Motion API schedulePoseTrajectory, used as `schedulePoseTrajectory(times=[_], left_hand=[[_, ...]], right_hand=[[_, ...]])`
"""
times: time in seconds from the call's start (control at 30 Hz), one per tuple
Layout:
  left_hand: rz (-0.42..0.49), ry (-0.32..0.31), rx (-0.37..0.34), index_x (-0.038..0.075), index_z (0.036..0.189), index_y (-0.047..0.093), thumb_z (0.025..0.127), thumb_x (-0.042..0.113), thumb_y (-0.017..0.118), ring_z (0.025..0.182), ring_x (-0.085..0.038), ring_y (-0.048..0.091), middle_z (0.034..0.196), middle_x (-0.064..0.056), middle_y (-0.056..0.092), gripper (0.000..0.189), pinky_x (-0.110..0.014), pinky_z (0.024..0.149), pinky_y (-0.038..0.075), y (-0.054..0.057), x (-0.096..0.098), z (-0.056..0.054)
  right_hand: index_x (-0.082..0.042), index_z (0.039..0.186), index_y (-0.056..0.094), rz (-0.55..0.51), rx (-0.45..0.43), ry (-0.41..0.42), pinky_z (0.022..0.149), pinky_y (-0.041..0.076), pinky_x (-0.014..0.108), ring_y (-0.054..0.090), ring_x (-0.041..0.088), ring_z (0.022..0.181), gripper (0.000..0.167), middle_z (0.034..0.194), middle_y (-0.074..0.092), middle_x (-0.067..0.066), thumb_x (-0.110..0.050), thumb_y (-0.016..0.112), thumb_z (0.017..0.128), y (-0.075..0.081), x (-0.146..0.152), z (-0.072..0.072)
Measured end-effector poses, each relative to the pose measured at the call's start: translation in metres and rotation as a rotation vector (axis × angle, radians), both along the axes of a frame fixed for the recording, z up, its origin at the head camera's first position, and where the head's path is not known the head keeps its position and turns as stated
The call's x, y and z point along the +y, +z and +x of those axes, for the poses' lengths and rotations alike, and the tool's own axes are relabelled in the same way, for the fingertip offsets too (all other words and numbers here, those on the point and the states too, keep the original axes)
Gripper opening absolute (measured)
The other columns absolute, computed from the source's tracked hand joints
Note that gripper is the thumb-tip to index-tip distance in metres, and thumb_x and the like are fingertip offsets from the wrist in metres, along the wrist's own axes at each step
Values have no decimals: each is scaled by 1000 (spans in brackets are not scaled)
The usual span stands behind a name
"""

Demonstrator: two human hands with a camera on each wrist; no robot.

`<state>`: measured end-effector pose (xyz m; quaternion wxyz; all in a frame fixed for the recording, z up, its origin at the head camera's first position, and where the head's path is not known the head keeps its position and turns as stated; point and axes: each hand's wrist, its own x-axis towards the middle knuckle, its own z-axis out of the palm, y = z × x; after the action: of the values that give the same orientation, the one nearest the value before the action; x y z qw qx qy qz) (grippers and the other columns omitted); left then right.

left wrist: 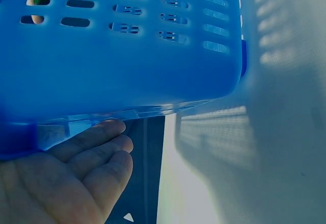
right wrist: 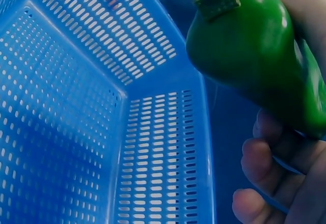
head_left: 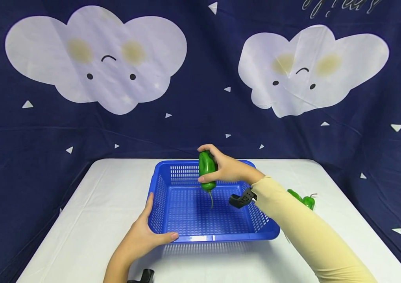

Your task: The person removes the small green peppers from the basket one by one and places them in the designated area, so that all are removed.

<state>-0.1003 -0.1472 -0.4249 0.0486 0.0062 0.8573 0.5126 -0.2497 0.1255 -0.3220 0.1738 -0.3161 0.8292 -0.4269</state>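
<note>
My right hand [head_left: 230,169] grips a green pepper [head_left: 206,164] above the back part of a blue plastic basket [head_left: 228,237]. The pepper's thin stem points down toward the basket floor. From the right wrist view, the pepper [right wrist: 249,46] shows large and glossy, with fingers curled beneath it and the basket wall beside it. At the basket's front left corner, my left hand [head_left: 141,238] holds the rim, thumb over the front edge and index finger along the left side. In the left wrist view its other fingers [left wrist: 109,175] lie loosely against the outside.
More green peppers [head_left: 308,202] lie on the white tabletop [head_left: 90,220] to the right, partly hidden by the right sleeve [head_left: 289,220]. A dark blue cloth [head_left: 207,129] with cloud prints hangs behind the table.
</note>
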Motion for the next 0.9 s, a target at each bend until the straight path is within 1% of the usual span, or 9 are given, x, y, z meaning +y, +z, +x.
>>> schedulePoseTrajectory(times=[0.2, 0.43, 0.63, 0.73, 0.9], left_hand=[[-13, -2, -8, 31, 160, -6, 66, 50, 89, 145, -45, 34, 164, -21, 18, 136, -63, 113, 34, 1, 1, 0], [-25, -5, 1, 32, 160, -8, 66, 50, 89, 146, -45, 31, 165, -20, 17, 136, -64, 114, 32, 1, -1, 0], [-33, -6, -4, 32, 159, -8, 66, 51, 89, 147, -44, 28, 165, -19, 16, 137, -64, 114, 30, 1, -1, 1], [-42, -3, -3, 33, 159, -8, 65, 52, 89, 147, -44, 28, 165, -19, 16, 137, -65, 114, 30, 0, -1, 1], [-39, -7, 0, 33, 159, -8, 65, 52, 89, 147, -43, 28, 165, -19, 17, 136, -64, 114, 30, 0, -1, 0]], right_hand=[[-31, 146, 24, 9, 29, -1, 83, 59, 36, 63, 26, 99, 86, 121, 50, 13, -23, 82, 83, 8, 12, 2], [-28, 146, 24, 32, 53, -10, 81, 58, 37, 64, 27, 96, 85, 118, 50, 16, -20, 81, 83, 18, 36, 0], [-27, 146, 23, 47, 55, -34, 78, 59, 37, 66, 27, 93, 86, 112, 54, 17, -19, 82, 83, 26, 66, 0], [-24, 146, 23, 36, 57, -42, 76, 60, 37, 66, 28, 89, 87, 107, 56, 18, -15, 82, 83, 27, 83, 0], [-23, 147, 20, 44, 61, -78, 71, 60, 37, 67, 27, 84, 89, 100, 59, 18, -14, 81, 83, 30, 116, 6]])
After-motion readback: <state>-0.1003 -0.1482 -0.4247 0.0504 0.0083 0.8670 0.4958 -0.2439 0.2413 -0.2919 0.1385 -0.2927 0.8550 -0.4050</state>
